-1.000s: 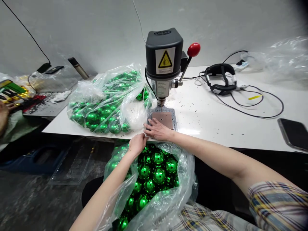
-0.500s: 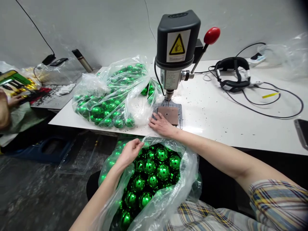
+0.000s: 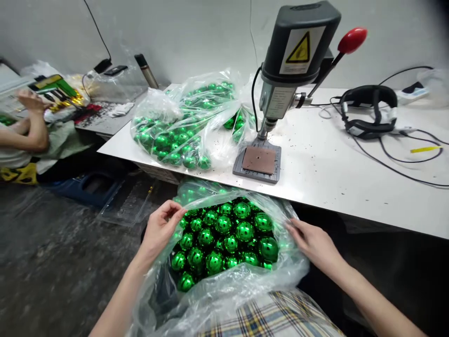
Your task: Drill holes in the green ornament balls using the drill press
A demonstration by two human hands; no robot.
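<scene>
A clear plastic bag [image 3: 224, 285] rests on my lap with its mouth spread wide. Inside it lie many shiny green balls [image 3: 223, 224]. My left hand [image 3: 164, 224] pinches the bag's rim at the left, thumb against the fingers. On the opposite side my right hand [image 3: 310, 238] is closed on the rim too, its fingertips partly hidden by the plastic. Just beyond the bag, on the white table, stands a small press [image 3: 280, 93] with a brown plate [image 3: 258, 159] on its base.
More bagged green balls [image 3: 168, 138] sit on the table [image 3: 326, 187], left of the press. A headset [image 3: 368, 112] with cables lies at right. A red-knobbed lever [image 3: 352, 40] sticks out from the press. At far left a co-worker's arm [image 3: 35, 126] is near another bench.
My right hand has left the press base and taken hold of the bag's right rim. The bag mouth is pulled wider. The view has shifted, so the table appears farther right.
</scene>
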